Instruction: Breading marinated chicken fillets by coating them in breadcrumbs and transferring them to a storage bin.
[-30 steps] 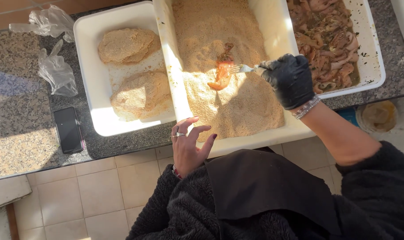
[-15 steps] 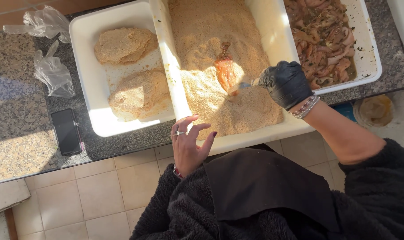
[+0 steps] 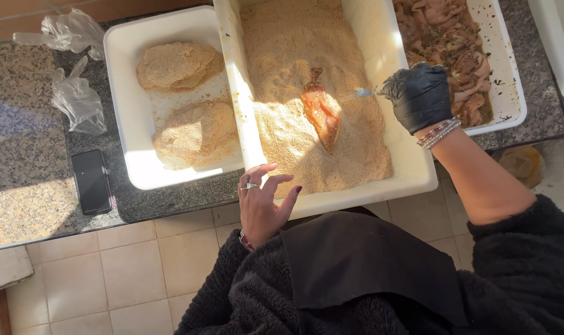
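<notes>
Breadcrumb tray (image 3: 418,167) at bench front edge: one bare cutlet (image 3: 321,111) uncoated. Right hand (image 3: 418,96) (black-gloved) fingers clenched on fork (image 3: 364,93); left hand (image 3: 261,208) released. Two breaded cutlets (image 3: 176,65) done; marinated meat (image 3: 455,43) remains.

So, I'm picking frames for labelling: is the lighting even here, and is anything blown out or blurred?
Head view: hard sunlight, uneven; the left tray rim glares white, the breadcrumbs carry sharp shadows. The fork in the gloved right hand looks slightly blurred; the rest is sharp.
</notes>
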